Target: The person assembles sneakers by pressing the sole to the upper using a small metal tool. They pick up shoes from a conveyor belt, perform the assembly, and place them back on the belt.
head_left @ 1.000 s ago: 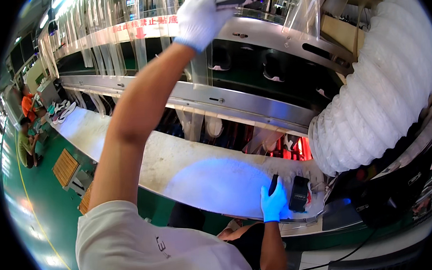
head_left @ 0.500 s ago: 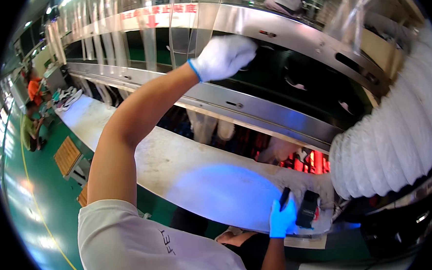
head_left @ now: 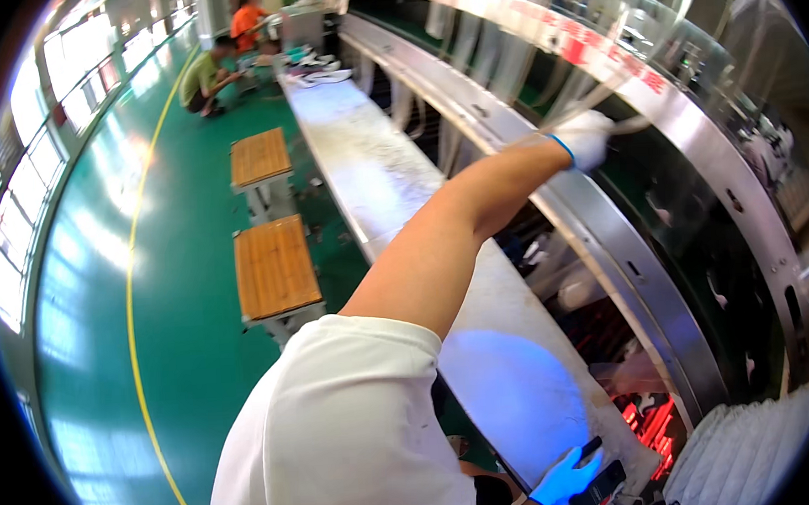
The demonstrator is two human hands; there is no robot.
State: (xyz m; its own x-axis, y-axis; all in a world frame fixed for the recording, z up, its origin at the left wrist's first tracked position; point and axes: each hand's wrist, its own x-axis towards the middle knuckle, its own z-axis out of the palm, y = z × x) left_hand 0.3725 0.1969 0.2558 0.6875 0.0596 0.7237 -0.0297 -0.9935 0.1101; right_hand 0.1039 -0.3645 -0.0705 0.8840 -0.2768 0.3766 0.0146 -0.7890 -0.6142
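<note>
Gloves cover both hands of the person, who stands at a long workbench (head_left: 364,177) that runs from the upper middle of the frame down to the lower right. The left hand (head_left: 587,137), in a white glove with a blue cuff, is stretched far up into the upper right of the frame, where it reaches the long curved metal rail (head_left: 605,233) of the machine behind the bench; the fingers look curled at the rail's edge among the clear plastic strips (head_left: 541,62) hanging there, but whether they grip a strip, the rail or nothing cannot be told from this angle. The arm is fully extended, probably because the rail sits beyond the bench's width. The right hand (head_left: 563,478), tinted blue by the glow on the bench, stays low at the bottom right of the frame, fingers closed around a small dark handheld device (head_left: 592,485) that rests on the bench's near end, likely kept there so it stays within easy reach. A blue light patch (head_left: 512,384) lies on the bench just above that hand. Red glowing elements (head_left: 651,422) show under the rail, and a white ribbed duct (head_left: 754,454) fills the lower right corner. Two wooden stools (head_left: 275,264) stand on the green floor (head_left: 181,356) at centre left, and other workers (head_left: 208,75) crouch at the bench's far end, upper left.
</note>
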